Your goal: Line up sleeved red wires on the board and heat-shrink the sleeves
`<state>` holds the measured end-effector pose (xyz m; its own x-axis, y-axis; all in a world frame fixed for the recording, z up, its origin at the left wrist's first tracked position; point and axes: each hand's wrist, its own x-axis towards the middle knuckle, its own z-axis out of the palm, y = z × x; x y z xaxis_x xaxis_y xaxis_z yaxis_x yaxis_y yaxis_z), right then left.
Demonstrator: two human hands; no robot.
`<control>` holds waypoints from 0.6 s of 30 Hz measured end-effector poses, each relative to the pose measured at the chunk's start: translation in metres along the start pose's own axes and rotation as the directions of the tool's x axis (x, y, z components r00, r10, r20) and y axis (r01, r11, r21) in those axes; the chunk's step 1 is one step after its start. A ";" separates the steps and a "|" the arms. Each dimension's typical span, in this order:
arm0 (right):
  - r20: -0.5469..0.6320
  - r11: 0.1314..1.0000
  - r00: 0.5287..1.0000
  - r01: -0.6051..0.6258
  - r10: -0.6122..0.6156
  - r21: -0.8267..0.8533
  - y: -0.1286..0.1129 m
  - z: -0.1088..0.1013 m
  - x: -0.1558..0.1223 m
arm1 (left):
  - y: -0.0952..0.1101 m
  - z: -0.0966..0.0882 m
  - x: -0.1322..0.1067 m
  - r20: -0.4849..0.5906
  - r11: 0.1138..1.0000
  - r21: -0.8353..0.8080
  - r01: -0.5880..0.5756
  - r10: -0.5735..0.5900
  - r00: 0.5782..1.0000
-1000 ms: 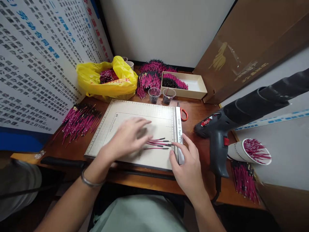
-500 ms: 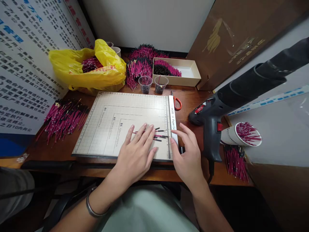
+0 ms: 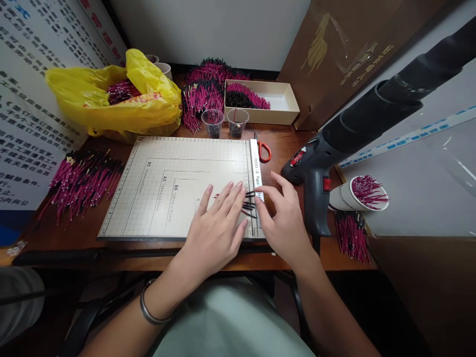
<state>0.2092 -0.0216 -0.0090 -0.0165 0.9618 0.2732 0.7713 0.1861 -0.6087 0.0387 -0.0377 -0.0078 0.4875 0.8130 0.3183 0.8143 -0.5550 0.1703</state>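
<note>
My left hand [image 3: 215, 223] lies flat, fingers spread, on a few short pink-and-black wires [image 3: 250, 205] on the gridded board of a paper cutter [image 3: 156, 203]. The black ends stick out past its fingertips toward the cutter's right edge; the rest is mostly hidden under the palm. At that edge my right hand [image 3: 280, 213] is curved, with thumb and index tips slightly apart close to the wire ends. It holds nothing that I can make out. Whether its fingertips touch the wires I cannot tell.
Orange-handled scissors [image 3: 265, 152] lie beyond the cutter. A heat gun [image 3: 316, 183] stands at right, near a paper cup [image 3: 344, 196] of wires. Behind are two plastic cups [image 3: 213, 126], a cardboard box [image 3: 277, 116] and a yellow bag [image 3: 122, 116]. Wire piles [image 3: 84, 181] lie around.
The view has shifted, so the table things appear further left. My left hand has slid right over the wires, and my right thumb and index tips are closer together, near the wire ends.
</note>
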 end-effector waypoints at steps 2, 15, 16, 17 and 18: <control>0.044 1.000 0.999 0.029 -0.029 0.002 0.001 0.000 0.008 | -0.003 -0.006 -0.004 -0.045 1.000 0.014 -0.002 0.002 0.999; 0.259 0.974 0.952 0.197 -0.164 -0.109 -0.003 -0.025 -0.005 | -0.019 -0.004 0.004 -0.168 0.988 -0.140 -0.063 0.039 0.985; 0.238 0.974 0.956 0.198 -0.169 -0.106 -0.003 -0.022 -0.005 | -0.019 -0.004 0.004 -0.159 0.986 -0.156 -0.060 0.035 0.987; 0.217 0.974 0.960 0.203 -0.178 -0.101 -0.003 -0.020 -0.005 | -0.020 -0.004 0.003 -0.151 0.984 -0.169 -0.055 0.030 0.988; 0.197 0.973 0.962 0.209 -0.187 -0.098 -0.003 -0.018 -0.005 | -0.020 -0.004 0.003 -0.147 0.983 -0.178 -0.051 0.025 0.989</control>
<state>0.2184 -0.0303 0.0046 -0.2855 0.9304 0.2298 0.8092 0.3625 -0.4623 0.0229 -0.0250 -0.0062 0.4559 0.7644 0.4559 0.7194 -0.6181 0.3170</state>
